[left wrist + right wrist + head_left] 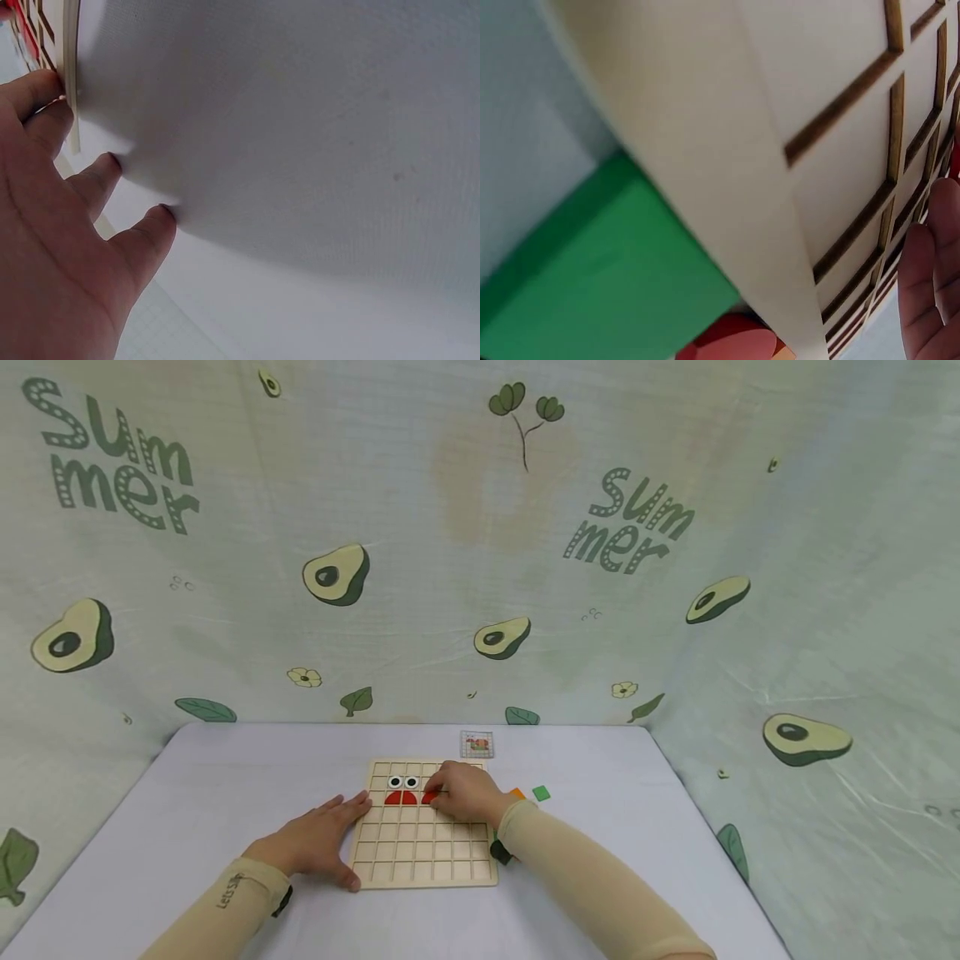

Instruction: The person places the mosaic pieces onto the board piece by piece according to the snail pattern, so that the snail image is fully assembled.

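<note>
A wooden grid board lies flat on the white table. Two eye tiles, a left one and a right one, sit in its upper squares, with two red rounded tiles directly below them. My right hand is over the board's upper right part, pinching a red tile between thumb and fingers at a square in the same row. Along the board's left edge, my left hand rests with spread fingers, the thumb near the lower left corner. In the left wrist view, fingertips touch the tabletop.
Behind the board lies a small picture card. A green square tile and an orange piece lie to the right. Close to the board's edge, the right wrist view shows a green block and a red piece.
</note>
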A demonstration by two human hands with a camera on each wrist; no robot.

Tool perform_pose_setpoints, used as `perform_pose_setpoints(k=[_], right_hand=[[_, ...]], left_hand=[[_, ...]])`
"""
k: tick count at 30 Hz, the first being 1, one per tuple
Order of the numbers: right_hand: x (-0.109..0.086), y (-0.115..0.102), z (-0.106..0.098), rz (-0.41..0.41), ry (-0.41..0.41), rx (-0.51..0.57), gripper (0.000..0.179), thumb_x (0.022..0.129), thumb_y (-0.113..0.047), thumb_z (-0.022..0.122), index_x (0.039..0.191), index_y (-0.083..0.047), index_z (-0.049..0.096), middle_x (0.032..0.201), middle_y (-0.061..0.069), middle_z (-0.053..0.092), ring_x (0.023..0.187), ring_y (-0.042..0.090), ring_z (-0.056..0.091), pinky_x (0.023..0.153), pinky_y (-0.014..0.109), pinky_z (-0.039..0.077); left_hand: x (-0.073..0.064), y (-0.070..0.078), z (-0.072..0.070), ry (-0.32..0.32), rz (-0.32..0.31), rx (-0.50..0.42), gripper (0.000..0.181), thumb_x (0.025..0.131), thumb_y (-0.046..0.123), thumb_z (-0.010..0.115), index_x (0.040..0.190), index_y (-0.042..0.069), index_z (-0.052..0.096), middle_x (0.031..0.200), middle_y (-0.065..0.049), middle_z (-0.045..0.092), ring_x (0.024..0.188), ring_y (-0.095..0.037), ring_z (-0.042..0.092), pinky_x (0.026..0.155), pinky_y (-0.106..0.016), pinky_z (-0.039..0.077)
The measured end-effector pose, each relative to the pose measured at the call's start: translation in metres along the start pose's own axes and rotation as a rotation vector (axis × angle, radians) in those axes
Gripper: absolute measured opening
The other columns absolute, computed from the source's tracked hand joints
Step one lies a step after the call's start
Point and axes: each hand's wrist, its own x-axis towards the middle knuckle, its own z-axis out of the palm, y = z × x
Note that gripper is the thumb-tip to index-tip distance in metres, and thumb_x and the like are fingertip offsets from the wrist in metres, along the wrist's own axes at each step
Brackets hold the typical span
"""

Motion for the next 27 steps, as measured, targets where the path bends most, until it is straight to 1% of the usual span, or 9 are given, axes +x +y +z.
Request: perform_pose_setpoints(k=[4, 10, 16, 18, 23, 26, 27], right_hand=[[-0.001, -0.002, 0.000, -0.014, 0.011, -0.016, 0.020, 0.091, -0.026, 0.072, 0.110, -0.024, 0.077, 0.100, -0.011, 0.063, 0.081, 0.002, 0.054, 0.072, 0.021, 0.049], [-0.003, -0.004, 0.001, 0.000, -0.001, -0.025, 0.023, 0.091, -0.028, 0.072, 0.113, -0.024, 0.075, 0.104, -0.012, 0.063, 0.085, 0.003, 0.056, 0.076, 0.022, 0.050], [-0.005, 0.000, -0.001, -0.018, 0.010, -0.043, 0.023, 0.091, -0.025, 0.070, 0.113, -0.024, 0.076, 0.101, -0.013, 0.064, 0.080, 0.002, 0.055, 0.069, 0.022, 0.049], [-0.006, 0.002, -0.002, -0.023, 0.012, -0.039, 0.023, 0.090, -0.024, 0.070, 0.112, -0.024, 0.076, 0.102, -0.013, 0.065, 0.082, 0.002, 0.056, 0.070, 0.023, 0.050], [-0.013, 0.009, -0.011, 0.014, 0.004, 0.007, 0.025, 0.090, -0.024, 0.071, 0.115, -0.022, 0.075, 0.108, -0.012, 0.067, 0.093, 0.005, 0.061, 0.078, 0.027, 0.052], [-0.021, 0.018, -0.020, 0.051, 0.000, 0.054, 0.026, 0.091, -0.025, 0.071, 0.116, -0.021, 0.075, 0.111, -0.011, 0.068, 0.091, 0.007, 0.061, 0.080, 0.027, 0.052], [-0.024, 0.022, -0.024, 0.061, 0.004, 0.066, 0.026, 0.091, -0.025, 0.071, 0.116, -0.020, 0.075, 0.112, -0.011, 0.068, 0.093, 0.007, 0.061, 0.082, 0.027, 0.052]], left_hand=[[0.001, 0.000, 0.000, -0.001, -0.001, 0.005, 0.121, 0.052, 0.055, 0.093, 0.151, 0.005, 0.043, 0.161, -0.007, 0.031, 0.143, -0.045, 0.027, 0.110, -0.065, 0.028], [0.001, 0.000, 0.000, 0.001, 0.006, 0.002, 0.122, 0.052, 0.055, 0.093, 0.150, 0.005, 0.043, 0.160, -0.008, 0.032, 0.142, -0.046, 0.028, 0.110, -0.065, 0.028], [0.000, 0.000, 0.001, 0.001, 0.005, 0.003, 0.122, 0.052, 0.056, 0.093, 0.150, 0.005, 0.043, 0.160, -0.009, 0.032, 0.142, -0.046, 0.028, 0.109, -0.066, 0.028], [0.001, -0.001, 0.001, 0.000, 0.006, 0.005, 0.122, 0.052, 0.057, 0.093, 0.151, 0.005, 0.043, 0.160, -0.009, 0.032, 0.142, -0.046, 0.028, 0.109, -0.066, 0.028], [0.001, -0.001, 0.001, 0.003, 0.013, 0.011, 0.122, 0.052, 0.057, 0.092, 0.150, 0.004, 0.043, 0.160, -0.010, 0.032, 0.142, -0.047, 0.028, 0.109, -0.066, 0.028], [0.001, -0.001, 0.001, 0.004, 0.017, 0.006, 0.122, 0.052, 0.056, 0.093, 0.150, 0.004, 0.043, 0.160, -0.010, 0.032, 0.142, -0.047, 0.028, 0.109, -0.066, 0.028], [0.001, -0.001, 0.001, 0.005, 0.017, 0.006, 0.121, 0.052, 0.056, 0.093, 0.150, 0.004, 0.043, 0.160, -0.010, 0.032, 0.142, -0.047, 0.028, 0.109, -0.066, 0.028]])
